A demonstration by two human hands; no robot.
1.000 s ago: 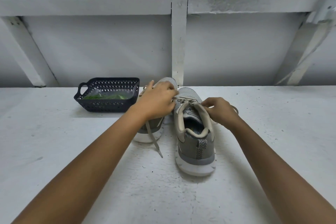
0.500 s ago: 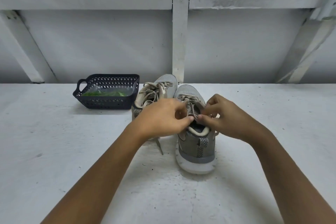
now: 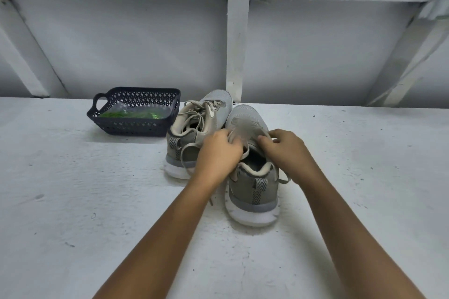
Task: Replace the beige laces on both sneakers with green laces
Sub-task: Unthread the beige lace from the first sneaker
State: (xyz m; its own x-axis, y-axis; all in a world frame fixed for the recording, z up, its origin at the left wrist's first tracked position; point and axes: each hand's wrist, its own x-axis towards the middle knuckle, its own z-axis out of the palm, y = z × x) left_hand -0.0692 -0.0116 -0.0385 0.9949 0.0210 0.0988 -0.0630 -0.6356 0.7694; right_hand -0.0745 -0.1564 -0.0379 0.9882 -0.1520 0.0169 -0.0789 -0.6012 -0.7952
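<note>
Two grey sneakers stand side by side on the white surface, heels toward me. The right sneaker (image 3: 252, 192) is nearer, and its beige lace (image 3: 245, 128) is blurred over the tongue. My left hand (image 3: 218, 153) and my right hand (image 3: 284, 150) both pinch that lace above the shoe's opening. The left sneaker (image 3: 194, 126) still carries its loosened beige lace (image 3: 194, 114), one end trailing down past its heel. Green laces (image 3: 131, 114) lie in a clear bag inside the dark basket (image 3: 136, 126).
The dark perforated basket sits left of the shoes near the wall. A white post (image 3: 238, 31) rises right behind the sneakers' toes. White painted surface (image 3: 73, 201) spreads to the left, right and front of the shoes.
Both hands have spread slightly apart and now pull the right sneaker's lace out to the sides. The lace over the tongue is blurred with motion. The camera has come closer.
</note>
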